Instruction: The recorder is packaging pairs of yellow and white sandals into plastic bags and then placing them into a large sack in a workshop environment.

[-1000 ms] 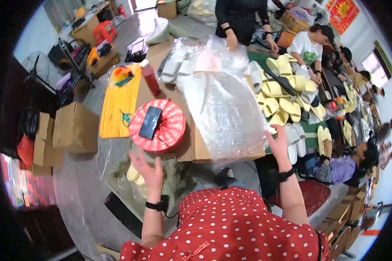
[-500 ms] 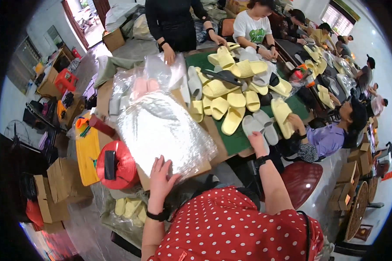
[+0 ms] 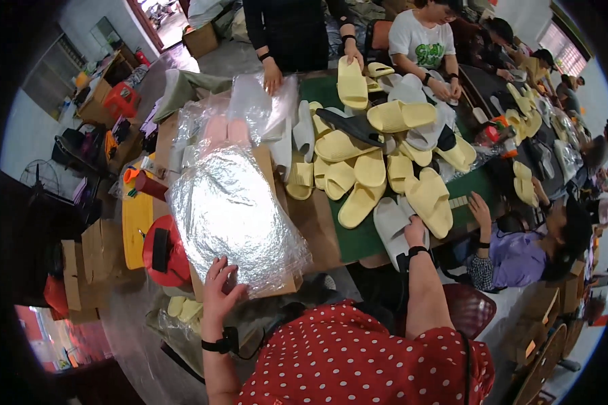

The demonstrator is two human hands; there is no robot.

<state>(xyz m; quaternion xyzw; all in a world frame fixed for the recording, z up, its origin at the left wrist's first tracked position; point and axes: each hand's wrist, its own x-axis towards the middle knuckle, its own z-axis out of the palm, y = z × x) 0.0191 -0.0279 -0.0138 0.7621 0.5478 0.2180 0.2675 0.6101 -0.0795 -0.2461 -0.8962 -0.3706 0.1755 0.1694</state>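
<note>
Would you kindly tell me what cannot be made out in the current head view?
Right hand, head view: its own back hides how the fingers meet the gray slipper.
Clear plastic bags, head view: glare and creases hide whether anything lies inside.
Red roll, head view: the bags hide part of its right side.
Co-worker in black, head view: the upper edge cuts off the head.

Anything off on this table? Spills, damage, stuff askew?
No spill or breakage that I can see. Two mild oddities: a black slipper lies slantwise across the jumbled yellow slippers, its dark colour standing out; the shiny plastic sheeting by the left hand looks crumpled and skewed.
</note>
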